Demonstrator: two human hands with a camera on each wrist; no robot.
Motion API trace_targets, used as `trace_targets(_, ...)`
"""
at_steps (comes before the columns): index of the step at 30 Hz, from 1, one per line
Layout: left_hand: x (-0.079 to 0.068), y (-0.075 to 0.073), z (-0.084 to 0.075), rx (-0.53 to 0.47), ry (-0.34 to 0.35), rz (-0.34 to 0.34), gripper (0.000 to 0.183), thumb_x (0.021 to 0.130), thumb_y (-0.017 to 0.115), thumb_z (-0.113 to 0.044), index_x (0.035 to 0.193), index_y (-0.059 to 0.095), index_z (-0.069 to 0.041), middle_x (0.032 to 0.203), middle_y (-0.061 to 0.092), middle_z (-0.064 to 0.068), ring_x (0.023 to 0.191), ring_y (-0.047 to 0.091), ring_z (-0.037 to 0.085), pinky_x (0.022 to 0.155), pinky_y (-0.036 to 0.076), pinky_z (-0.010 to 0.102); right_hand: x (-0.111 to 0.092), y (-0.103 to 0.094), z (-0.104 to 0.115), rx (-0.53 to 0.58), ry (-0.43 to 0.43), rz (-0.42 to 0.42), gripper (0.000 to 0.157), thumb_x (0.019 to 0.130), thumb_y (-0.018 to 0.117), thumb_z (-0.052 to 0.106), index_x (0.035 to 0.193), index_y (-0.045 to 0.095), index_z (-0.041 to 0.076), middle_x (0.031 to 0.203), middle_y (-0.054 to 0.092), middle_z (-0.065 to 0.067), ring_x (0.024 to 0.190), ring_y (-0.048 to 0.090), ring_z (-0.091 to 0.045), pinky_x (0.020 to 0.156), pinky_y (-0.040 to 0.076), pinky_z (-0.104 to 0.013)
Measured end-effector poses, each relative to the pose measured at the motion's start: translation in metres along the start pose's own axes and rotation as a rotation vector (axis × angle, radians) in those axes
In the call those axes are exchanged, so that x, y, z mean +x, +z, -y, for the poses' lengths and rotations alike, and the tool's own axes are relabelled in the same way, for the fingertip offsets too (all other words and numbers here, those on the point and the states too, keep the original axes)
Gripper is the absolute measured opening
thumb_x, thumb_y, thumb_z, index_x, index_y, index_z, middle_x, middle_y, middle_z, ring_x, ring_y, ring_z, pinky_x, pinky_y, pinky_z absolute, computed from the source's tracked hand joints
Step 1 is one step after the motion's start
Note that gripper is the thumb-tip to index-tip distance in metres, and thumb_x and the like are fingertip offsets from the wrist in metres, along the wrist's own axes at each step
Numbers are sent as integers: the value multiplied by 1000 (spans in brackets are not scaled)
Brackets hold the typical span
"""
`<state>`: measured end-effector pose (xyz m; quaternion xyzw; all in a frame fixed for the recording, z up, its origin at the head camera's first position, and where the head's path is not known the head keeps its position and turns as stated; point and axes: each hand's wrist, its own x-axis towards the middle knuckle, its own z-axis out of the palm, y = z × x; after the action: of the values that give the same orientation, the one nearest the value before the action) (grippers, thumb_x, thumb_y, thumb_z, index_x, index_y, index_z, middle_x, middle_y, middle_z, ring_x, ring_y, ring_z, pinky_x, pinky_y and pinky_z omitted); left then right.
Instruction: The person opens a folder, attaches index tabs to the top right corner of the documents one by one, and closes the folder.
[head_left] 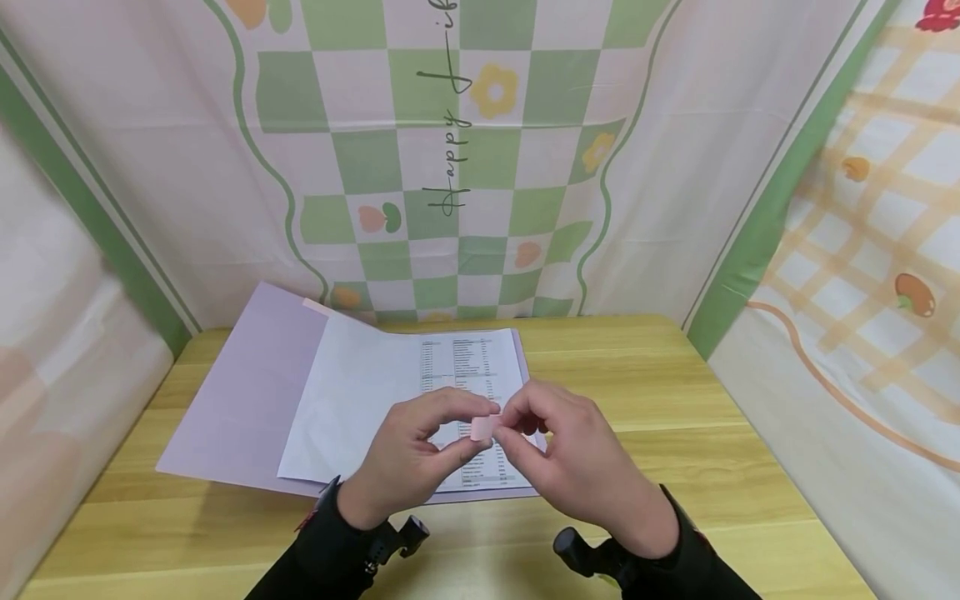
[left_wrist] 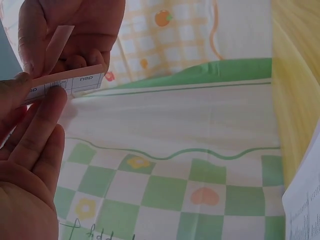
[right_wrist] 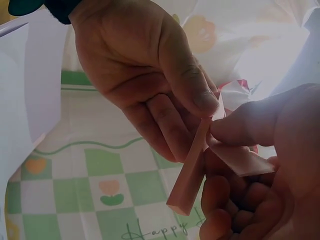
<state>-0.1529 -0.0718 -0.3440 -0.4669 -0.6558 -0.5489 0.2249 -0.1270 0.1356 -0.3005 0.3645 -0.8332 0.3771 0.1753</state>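
Pink sticky-tab pad (left_wrist: 89, 77), held above the right half of an open purple folder (head_left: 238, 383). My left hand (head_left: 399, 446) pinches the pad; my right hand (head_left: 576, 458) grips a thin strip (left_wrist: 60, 42). I judge this to be peeling; next, a gentle pull rightward. Both wrists angle inward from the near side, fingertips nearly meeting.

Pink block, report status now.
Left hand grips pink block. Right hand pinches thin pink strip. Open purple folder beneath; no obstruction visible.
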Motion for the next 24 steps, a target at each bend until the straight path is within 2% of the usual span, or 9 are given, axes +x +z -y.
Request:
trace_targets(6,0,-1,-2,-15,-7,-28,23,98,66,-20,113,68,-3,105,71,8,97,68,22,83,55,37,2,0,2,2,-73,-27,22,89,72,3,92,59,20,88,57,13,79,56,-5,67,47,-24)
trace_targets(12,-2,-2,-4,-91,-39,-55,23,97,67,-17,113,68,0,104,71,12,94,68,23,81,56,39,2,0,3,33,-97,-28,10,97,67,18,92,58,18,88,55,12,79,51,-6,65,41,-20)
trace_targets(19,-2,-2,-5,-155,-57,-81,23,97,67,-15,111,67,3,104,70,15,93,68,24,80,56,41,3,2,1,60,-175,-70,12,100,63,23,93,57,15,86,53,9,77,49,-7,66,39,-18)
trace_targets(24,-5,-3,-4,-171,-108,-123,21,96,67,-10,112,65,4,104,70,15,92,69,23,78,57,38,2,2,-1,77,-230,-128,16,102,60,25,93,58,12,88,56,6,79,52,-10,70,42,-20)
